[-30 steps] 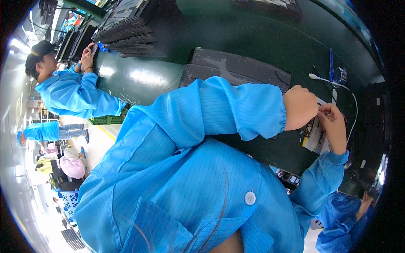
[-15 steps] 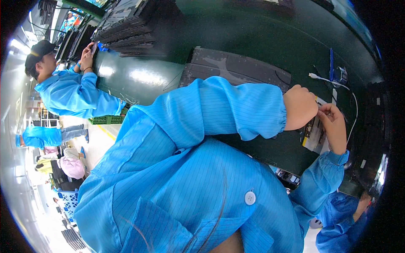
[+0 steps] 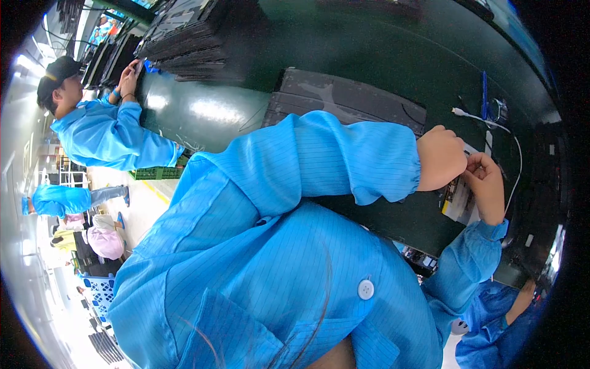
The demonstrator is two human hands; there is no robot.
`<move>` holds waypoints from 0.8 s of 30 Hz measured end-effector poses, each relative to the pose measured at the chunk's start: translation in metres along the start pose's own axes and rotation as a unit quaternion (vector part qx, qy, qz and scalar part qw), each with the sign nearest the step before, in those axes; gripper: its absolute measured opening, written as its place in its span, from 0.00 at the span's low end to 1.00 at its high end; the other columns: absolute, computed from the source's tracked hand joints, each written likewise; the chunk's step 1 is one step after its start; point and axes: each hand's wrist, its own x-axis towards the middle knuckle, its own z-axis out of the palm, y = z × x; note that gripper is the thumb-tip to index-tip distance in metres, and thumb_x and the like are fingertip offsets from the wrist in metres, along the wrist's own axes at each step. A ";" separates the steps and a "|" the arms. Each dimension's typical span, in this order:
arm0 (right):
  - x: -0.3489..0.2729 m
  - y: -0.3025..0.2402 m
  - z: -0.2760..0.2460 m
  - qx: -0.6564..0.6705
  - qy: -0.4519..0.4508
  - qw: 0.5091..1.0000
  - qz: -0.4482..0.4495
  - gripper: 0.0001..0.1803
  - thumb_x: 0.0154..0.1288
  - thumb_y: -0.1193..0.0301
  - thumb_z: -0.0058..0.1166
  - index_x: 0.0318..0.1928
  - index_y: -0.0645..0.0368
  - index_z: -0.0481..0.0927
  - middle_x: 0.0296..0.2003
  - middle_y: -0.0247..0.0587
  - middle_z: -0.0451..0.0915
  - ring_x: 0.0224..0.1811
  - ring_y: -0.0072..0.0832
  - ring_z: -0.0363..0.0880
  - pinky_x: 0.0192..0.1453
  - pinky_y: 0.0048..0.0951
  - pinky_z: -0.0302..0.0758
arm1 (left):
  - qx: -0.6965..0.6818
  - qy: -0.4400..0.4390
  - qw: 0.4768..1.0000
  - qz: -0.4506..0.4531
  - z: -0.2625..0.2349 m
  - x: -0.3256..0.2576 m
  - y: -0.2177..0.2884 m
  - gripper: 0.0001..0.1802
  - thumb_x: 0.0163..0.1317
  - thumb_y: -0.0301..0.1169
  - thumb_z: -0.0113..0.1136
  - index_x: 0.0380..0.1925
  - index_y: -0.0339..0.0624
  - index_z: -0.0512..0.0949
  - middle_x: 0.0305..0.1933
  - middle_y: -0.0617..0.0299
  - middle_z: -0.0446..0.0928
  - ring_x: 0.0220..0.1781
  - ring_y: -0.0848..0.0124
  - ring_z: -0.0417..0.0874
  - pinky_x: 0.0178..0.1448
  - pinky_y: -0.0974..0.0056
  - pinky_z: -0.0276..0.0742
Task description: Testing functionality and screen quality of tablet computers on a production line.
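Both my hands meet at the right side of the dark green worktop, over a flat white and yellow piece with dark parts on it (image 3: 456, 203). My left hand (image 3: 441, 158) reaches across from the left with its back up and its fingers curled under. Facing it, my right hand (image 3: 487, 183) is closed, thumb and forefinger pinched together beside the left fingertips. Whatever the fingers hold is too small or hidden to make out. Beyond my left sleeve lies a dark grey flat panel (image 3: 350, 92), partly covered by the sleeve.
A white cable (image 3: 485, 118) with a plug curves past my right hand, near a blue stick-like tool (image 3: 484, 92). A tall stack of dark panels (image 3: 187, 46) stands far left. One co-worker (image 3: 110, 132) sits at the left; another person's blue sleeve (image 3: 491, 326) shows lower right.
My left hand has shifted slightly to the right, closer to the right hand. The right hand stays almost in place, still pinched.
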 end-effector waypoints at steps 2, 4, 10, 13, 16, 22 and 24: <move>0.001 0.001 -0.001 -0.020 0.004 1.000 -0.002 0.06 0.50 0.81 0.54 0.31 0.61 0.73 0.23 0.27 0.71 0.22 0.11 0.66 0.24 0.15 0.61 | -0.006 0.006 1.000 -0.003 0.002 0.000 0.000 0.07 0.43 0.31 0.53 0.17 0.42 0.78 0.26 0.55 0.75 0.36 0.59 0.77 0.40 0.58 0.69; 0.001 0.000 -0.001 -0.039 0.009 0.999 -0.004 0.06 0.50 0.80 0.55 0.30 0.61 0.73 0.22 0.27 0.71 0.22 0.11 0.65 0.24 0.15 0.61 | -0.012 0.011 1.000 -0.005 0.004 0.001 -0.001 0.07 0.43 0.31 0.53 0.17 0.42 0.78 0.26 0.55 0.75 0.36 0.59 0.76 0.41 0.58 0.69; 0.007 -0.002 0.004 -0.073 0.024 0.997 -0.010 0.06 0.50 0.78 0.56 0.28 0.61 0.72 0.21 0.26 0.69 0.21 0.12 0.64 0.24 0.15 0.60 | 0.015 -0.024 0.999 -0.031 -0.014 0.006 -0.010 0.10 0.46 0.35 0.55 0.19 0.40 0.78 0.27 0.53 0.75 0.36 0.58 0.77 0.39 0.57 0.70; 0.006 0.007 -0.005 -0.100 0.036 0.993 -0.049 0.06 0.53 0.75 0.55 0.31 0.61 0.74 0.21 0.27 0.70 0.20 0.11 0.63 0.22 0.14 0.58 | -0.022 -0.044 0.997 0.052 -0.065 -0.003 -0.040 0.18 0.52 0.42 0.56 0.28 0.35 0.76 0.30 0.49 0.75 0.37 0.53 0.76 0.43 0.55 0.71; 0.008 0.018 -0.024 0.005 0.109 0.993 0.051 0.10 0.60 0.71 0.50 0.40 0.63 0.75 0.22 0.28 0.72 0.17 0.11 0.60 0.18 0.15 0.54 | 0.009 0.017 1.000 -0.016 -0.121 -0.058 -0.072 0.20 0.54 0.40 0.56 0.38 0.34 0.75 0.43 0.49 0.74 0.46 0.54 0.74 0.51 0.58 0.70; 0.026 0.034 -0.036 0.016 0.142 0.985 0.098 0.15 0.59 0.69 0.51 0.45 0.62 0.75 0.17 0.23 0.67 0.12 0.09 0.54 0.15 0.13 0.50 | 0.040 0.141 0.938 -0.314 -0.137 -0.180 -0.072 0.21 0.56 0.35 0.55 0.48 0.35 0.71 0.51 0.45 0.69 0.53 0.52 0.70 0.56 0.59 0.65; 0.017 0.035 -0.045 -0.021 0.145 0.983 0.110 0.15 0.59 0.69 0.52 0.45 0.61 0.75 0.17 0.23 0.67 0.12 0.09 0.54 0.15 0.13 0.50 | 0.010 0.172 0.923 -0.345 -0.124 -0.193 -0.069 0.21 0.57 0.35 0.55 0.49 0.35 0.70 0.52 0.44 0.68 0.53 0.52 0.70 0.56 0.60 0.65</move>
